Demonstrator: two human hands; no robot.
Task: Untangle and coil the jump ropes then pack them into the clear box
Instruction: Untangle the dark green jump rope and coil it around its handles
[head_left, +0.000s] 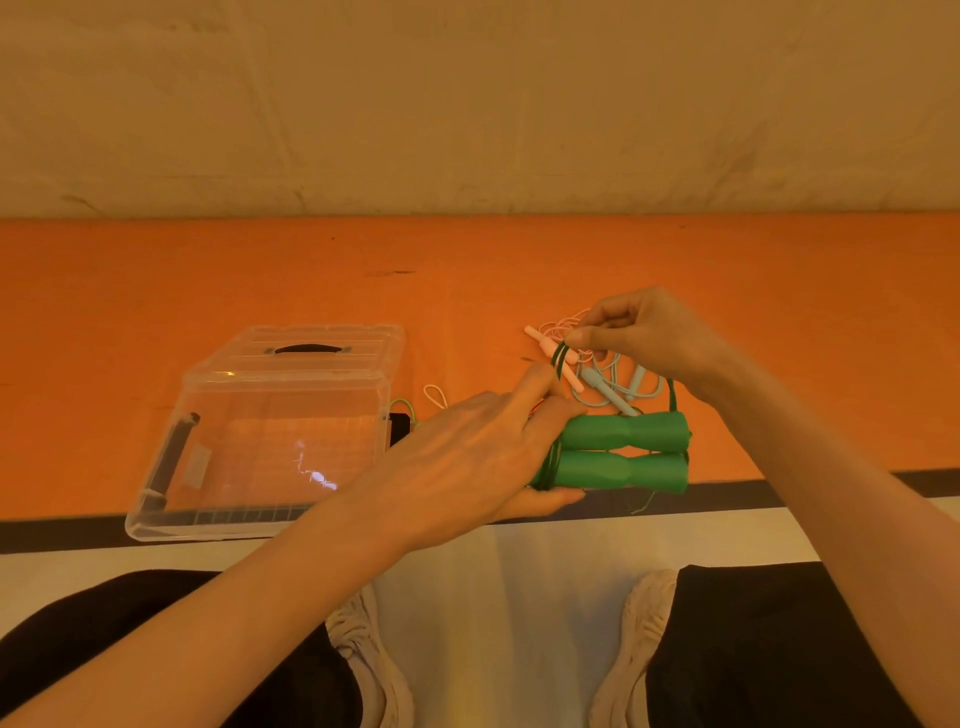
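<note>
Down at the bottom, 2 knees in black pants and 2 pale shoes show on a white floor.

Just past them, at the near edge of the orange table, the left hand holds 2 fat green handles. The handles lie side by side, one right behind the other, and touch each other. The thumb sits under the near one and the fingers curl over the left ends. The other ends stick out to the right, past the hand.

A thin dark green rope is wound round the left ends of the handles. It goes up from there to the right hand. That hand is a bit farther back and higher, and it pinches the rope tight with its fingertips.

Under and behind the right hand lies a messy pile on the table. In it are a pale blue rope and a pink rope with thin handles, all mixed up.

To the left of the left hand stands the clear box. Its lid stands up at the back and has a dark handle. The box is near the hand but not touching it. A small white loop and a bit of light green cord lie between the box and the hand.

Far back, a pale wall stands behind the table.
</note>
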